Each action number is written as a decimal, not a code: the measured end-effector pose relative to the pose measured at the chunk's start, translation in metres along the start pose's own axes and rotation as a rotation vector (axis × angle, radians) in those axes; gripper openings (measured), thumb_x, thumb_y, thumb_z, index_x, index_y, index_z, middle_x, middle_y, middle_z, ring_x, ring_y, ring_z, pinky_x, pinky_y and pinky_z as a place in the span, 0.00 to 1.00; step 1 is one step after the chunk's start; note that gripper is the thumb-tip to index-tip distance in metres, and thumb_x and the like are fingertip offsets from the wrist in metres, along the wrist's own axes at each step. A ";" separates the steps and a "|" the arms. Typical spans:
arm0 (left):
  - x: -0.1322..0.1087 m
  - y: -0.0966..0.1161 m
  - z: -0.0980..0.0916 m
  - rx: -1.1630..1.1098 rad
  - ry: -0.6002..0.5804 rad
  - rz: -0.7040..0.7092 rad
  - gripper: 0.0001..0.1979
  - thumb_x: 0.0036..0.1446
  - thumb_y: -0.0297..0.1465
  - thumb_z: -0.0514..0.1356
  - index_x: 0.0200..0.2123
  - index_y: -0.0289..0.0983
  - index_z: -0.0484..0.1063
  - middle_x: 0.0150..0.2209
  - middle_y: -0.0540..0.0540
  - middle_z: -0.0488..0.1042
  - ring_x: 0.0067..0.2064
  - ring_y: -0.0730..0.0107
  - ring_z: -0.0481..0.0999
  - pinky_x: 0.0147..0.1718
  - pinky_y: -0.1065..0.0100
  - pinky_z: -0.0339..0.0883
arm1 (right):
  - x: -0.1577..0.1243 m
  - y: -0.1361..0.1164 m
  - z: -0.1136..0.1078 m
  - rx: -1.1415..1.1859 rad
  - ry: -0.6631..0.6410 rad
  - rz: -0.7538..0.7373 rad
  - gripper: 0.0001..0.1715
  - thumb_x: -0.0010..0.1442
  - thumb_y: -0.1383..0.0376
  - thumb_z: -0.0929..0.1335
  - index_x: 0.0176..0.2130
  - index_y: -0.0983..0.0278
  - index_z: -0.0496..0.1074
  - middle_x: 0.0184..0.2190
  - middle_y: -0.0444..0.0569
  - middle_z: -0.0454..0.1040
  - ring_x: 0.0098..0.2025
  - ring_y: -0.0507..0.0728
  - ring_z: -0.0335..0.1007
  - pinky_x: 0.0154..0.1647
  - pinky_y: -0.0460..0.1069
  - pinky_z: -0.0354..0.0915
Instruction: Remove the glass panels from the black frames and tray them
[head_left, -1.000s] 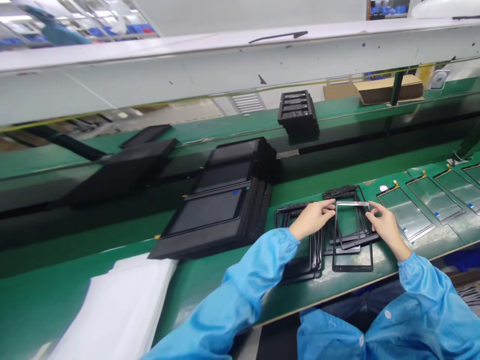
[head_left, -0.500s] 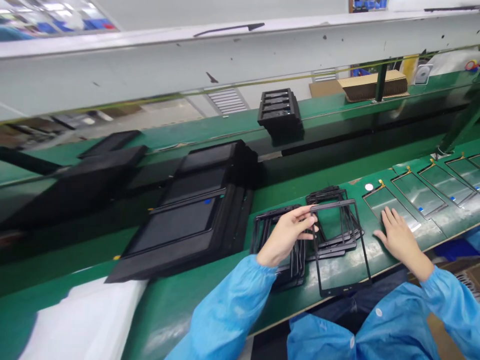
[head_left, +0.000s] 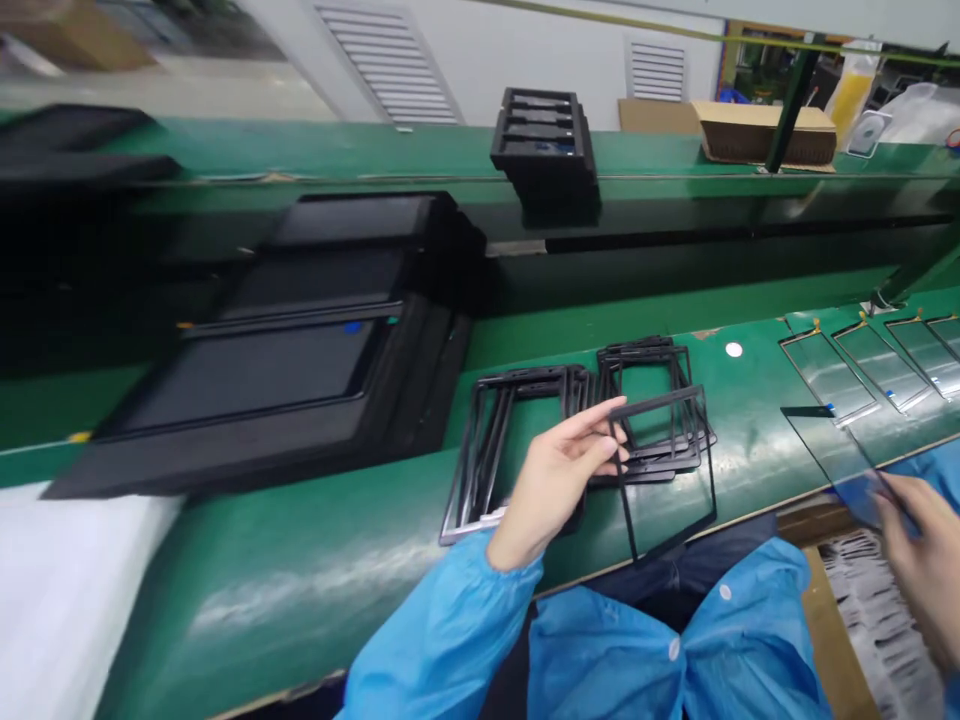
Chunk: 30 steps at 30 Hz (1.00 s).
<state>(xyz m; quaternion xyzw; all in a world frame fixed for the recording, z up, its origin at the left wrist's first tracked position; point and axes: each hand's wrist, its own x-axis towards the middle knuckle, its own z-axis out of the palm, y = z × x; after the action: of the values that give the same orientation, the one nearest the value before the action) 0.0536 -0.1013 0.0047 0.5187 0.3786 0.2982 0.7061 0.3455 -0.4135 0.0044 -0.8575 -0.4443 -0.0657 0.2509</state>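
Head view: looking down over a green workbench (head_left: 300, 545), both hands in shot, pretty busy bench.

Left hand: left hand (head_left: 555, 495) is curled, fingers and thumb pinching a black frame (head_left: 656, 403) by its upper left corner, blue sleeve (head_left: 442, 640) running out the bottom of the shot.

Right hand: right hand (head_left: 926, 565) is pinching the near corner of a clear panel (head_left: 832, 455), fingers partly cut off by the picture's right edge.

Changed from the last frame: right hand was flat on the bench, now it's up with the panel. The panel's old spot by the white round sticker (head_left: 733, 349) has nothing on it. Black frame sits lower and closer to the front edge.

Landmark, stack of black frames (head_left: 637, 352): black frame hangs just in front of it, overlapping it. Second stack of black frames (head_left: 525, 376) is just left, row of clear panels (head_left: 829, 375) to the right, big black trays (head_left: 300, 370) further left.

Edges: clear panel overhangs the bench's front edge, black frame's lower corner sits near that edge.
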 end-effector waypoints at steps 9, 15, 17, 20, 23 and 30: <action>-0.022 0.013 0.026 -0.112 -0.054 0.120 0.23 0.56 0.34 0.75 0.55 0.37 0.84 0.35 0.45 0.82 0.32 0.69 0.81 0.31 0.70 0.79 | 0.014 -0.091 0.035 1.091 -0.336 0.381 0.34 0.62 0.57 0.80 0.64 0.59 0.75 0.36 0.47 0.79 0.29 0.54 0.75 0.23 0.46 0.73; -0.028 0.018 0.019 -0.165 0.037 0.175 0.23 0.55 0.34 0.75 0.54 0.37 0.83 0.34 0.48 0.80 0.31 0.70 0.82 0.30 0.70 0.81 | 0.018 -0.098 0.051 1.197 -0.194 0.477 0.36 0.57 0.60 0.82 0.62 0.56 0.77 0.37 0.45 0.76 0.28 0.51 0.71 0.22 0.45 0.70; -0.026 0.018 0.017 -0.219 0.126 0.192 0.24 0.53 0.34 0.76 0.53 0.38 0.81 0.35 0.50 0.79 0.32 0.70 0.82 0.29 0.70 0.81 | 0.019 -0.094 0.053 1.233 -0.086 0.549 0.32 0.56 0.60 0.82 0.58 0.56 0.79 0.40 0.47 0.78 0.25 0.49 0.68 0.19 0.44 0.67; -0.020 0.011 0.020 -0.326 0.274 0.214 0.26 0.50 0.35 0.77 0.52 0.41 0.78 0.37 0.52 0.76 0.34 0.71 0.82 0.30 0.70 0.82 | 0.015 -0.096 0.062 1.391 -0.071 0.622 0.23 0.60 0.53 0.79 0.52 0.56 0.80 0.53 0.52 0.80 0.22 0.46 0.61 0.15 0.43 0.61; -0.020 -0.007 0.034 -0.411 0.365 0.178 0.27 0.49 0.35 0.78 0.51 0.42 0.74 0.37 0.54 0.75 0.36 0.71 0.82 0.34 0.69 0.82 | 0.003 -0.107 0.078 1.588 -0.228 0.634 0.19 0.65 0.49 0.74 0.51 0.56 0.77 0.62 0.55 0.77 0.22 0.46 0.59 0.20 0.45 0.67; -0.071 -0.059 0.037 -0.274 0.072 0.130 0.20 0.60 0.38 0.74 0.49 0.42 0.71 0.35 0.52 0.78 0.37 0.66 0.84 0.44 0.62 0.79 | 0.003 -0.083 0.074 1.469 -0.261 0.660 0.22 0.59 0.51 0.80 0.40 0.60 0.73 0.34 0.47 0.82 0.19 0.48 0.63 0.20 0.43 0.62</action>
<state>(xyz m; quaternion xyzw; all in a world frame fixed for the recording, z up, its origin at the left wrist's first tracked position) 0.0488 -0.1947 -0.0299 0.4297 0.3252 0.4106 0.7355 0.2731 -0.3350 -0.0281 -0.5617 -0.1243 0.4199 0.7019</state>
